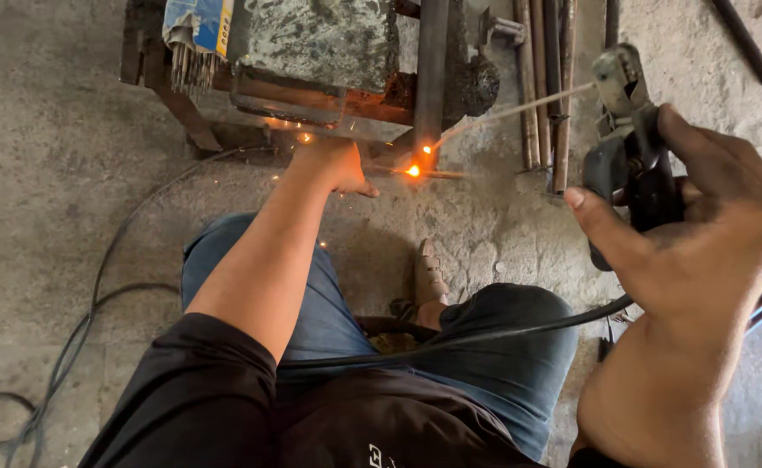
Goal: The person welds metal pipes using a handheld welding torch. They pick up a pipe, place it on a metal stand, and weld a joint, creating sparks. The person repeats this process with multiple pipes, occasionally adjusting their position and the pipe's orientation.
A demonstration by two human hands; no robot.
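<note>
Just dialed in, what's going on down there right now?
A seated person is arc welding on a concrete floor. The right hand grips an electrode holder whose welding rod reaches a glowing, sparking joint on a thin metal bar. The left hand rests beside the joint. More steel rods lie nearby.

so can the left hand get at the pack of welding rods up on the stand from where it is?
Probably yes. The left hand rests by the glowing weld spot, and the rod pack sits up-left on the metal stand with nothing visible between them.
</note>
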